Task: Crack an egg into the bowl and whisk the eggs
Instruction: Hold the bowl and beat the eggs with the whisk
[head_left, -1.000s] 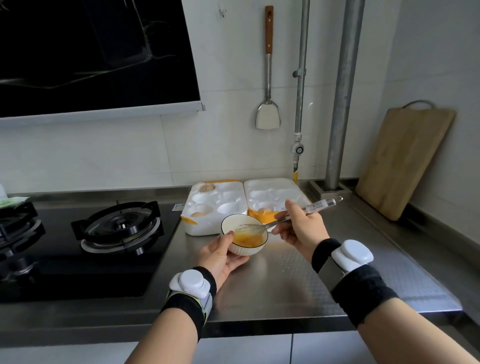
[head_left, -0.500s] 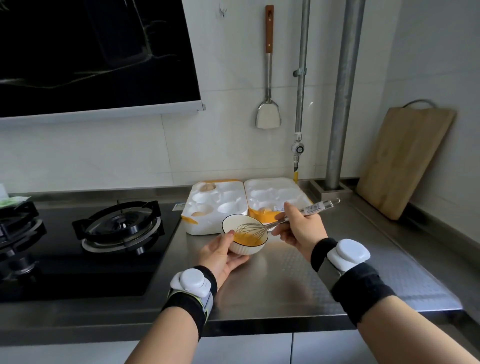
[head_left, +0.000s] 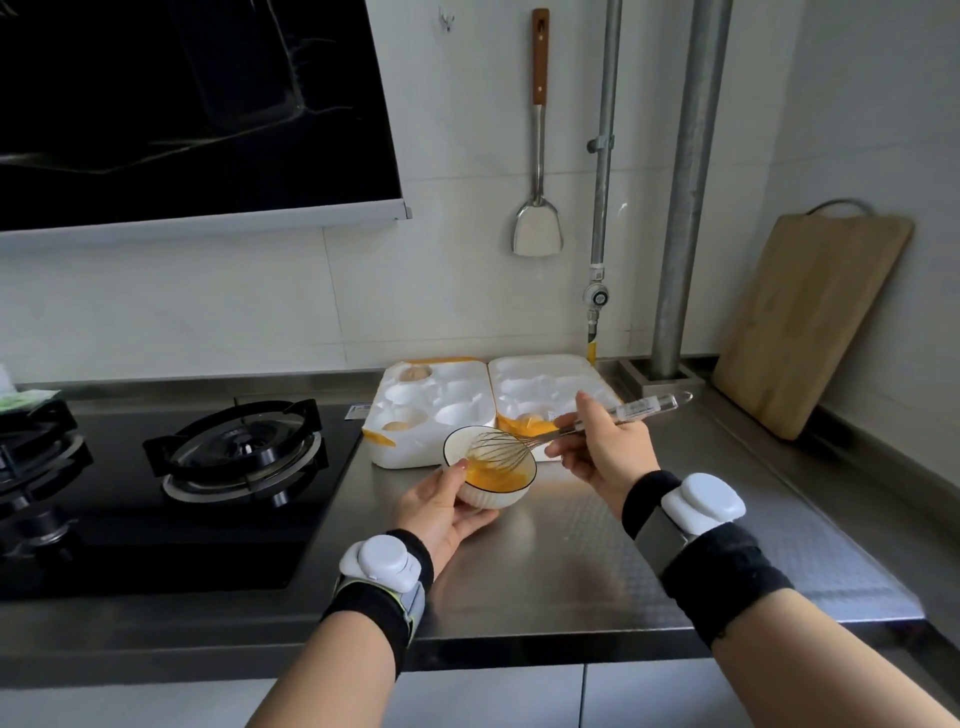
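Observation:
A small white bowl (head_left: 496, 498) with yellow beaten egg sits tilted on the steel counter. My left hand (head_left: 441, 512) grips its near side, thumb on the rim. My right hand (head_left: 605, 452) grips the handle of a metal whisk (head_left: 501, 449), whose wire head dips into the egg. Behind the bowl lies an open white egg carton (head_left: 467, 402) with a brown egg (head_left: 414, 372) at its back left and another egg (head_left: 397, 426) at its front left.
A black gas stove (head_left: 239, 449) fills the counter's left. A wooden cutting board (head_left: 810, 322) leans on the right wall. A spatula (head_left: 537, 228) hangs on the tiles beside two pipes (head_left: 680, 208). The counter's front edge (head_left: 519, 644) runs below my wrists.
The whisk head has swung round inside the bowl and now sits higher, toward the far rim. My left hand keeps its hold on the bowl.

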